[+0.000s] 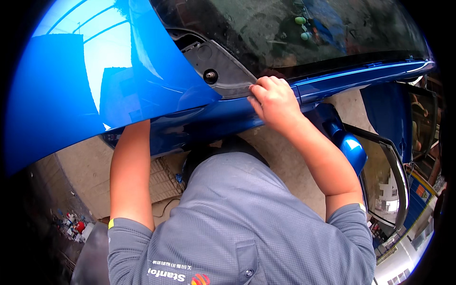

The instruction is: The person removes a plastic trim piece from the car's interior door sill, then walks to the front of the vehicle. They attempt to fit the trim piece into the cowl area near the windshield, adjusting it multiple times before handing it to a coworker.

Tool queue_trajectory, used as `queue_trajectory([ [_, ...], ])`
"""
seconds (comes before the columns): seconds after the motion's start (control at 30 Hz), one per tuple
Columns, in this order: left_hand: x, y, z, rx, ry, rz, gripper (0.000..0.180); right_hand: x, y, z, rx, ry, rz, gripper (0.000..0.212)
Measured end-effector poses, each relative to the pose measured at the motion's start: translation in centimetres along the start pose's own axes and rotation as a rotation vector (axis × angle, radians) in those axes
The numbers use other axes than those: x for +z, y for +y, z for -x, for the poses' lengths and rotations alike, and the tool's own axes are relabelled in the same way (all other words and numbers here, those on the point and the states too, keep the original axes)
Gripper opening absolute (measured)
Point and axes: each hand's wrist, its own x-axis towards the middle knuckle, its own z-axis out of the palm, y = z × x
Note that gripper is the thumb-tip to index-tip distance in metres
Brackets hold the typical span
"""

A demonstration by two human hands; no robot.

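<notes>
My right hand (277,102) is closed at the outer corner of the black plastic cowl panel (229,67), thumb and fingers pinching its edge beside the blue fender (199,122). This panel lies at the base of the windshield (332,31), and a wiper spindle (210,75) pokes up through a round hole in it. On the left, my forearm reaches under the raised blue hood (52,90). The hood's edge hides my left hand completely, so what it touches does not show.
Right of my arm, an open blue car door with a side mirror (352,148) stands close to my elbow. Flattened cardboard (88,175) covers the floor at lower left, near a dark thin cable (168,206). Small mixed items (73,225) lie farther left.
</notes>
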Motion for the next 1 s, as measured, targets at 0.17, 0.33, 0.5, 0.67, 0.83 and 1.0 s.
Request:
queue_trajectory([
  [0.17,0.1,0.2,0.8,0.002,0.029,0.03,0.049,-0.8,0.6,-0.3,-0.082,0.115,-0.011,0.025],
  [0.33,0.8,0.6,1.0,0.002,0.043,0.049,0.047,0.4,0.4,-0.1,-0.215,-0.076,-0.02,0.042],
  [0.5,1.3,0.7,1.4,0.006,0.058,0.068,0.046,1.4,0.2,-1.1,-0.255,-0.267,0.121,0.063],
  [0.67,1.5,0.7,1.9,0.017,0.07,0.095,0.046,2.1,0.6,-2.6,-0.382,-0.243,0.223,0.062],
  [0.83,1.8,0.3,2.0,0.027,0.078,0.125,0.045,0.8,-1.1,-4.5,-0.429,-0.404,0.394,0.066],
  [1.0,2.5,-0.1,1.8,0.038,0.068,0.162,0.044,1.7,-0.8,-5.9,-0.456,-0.425,0.365,0.069],
])
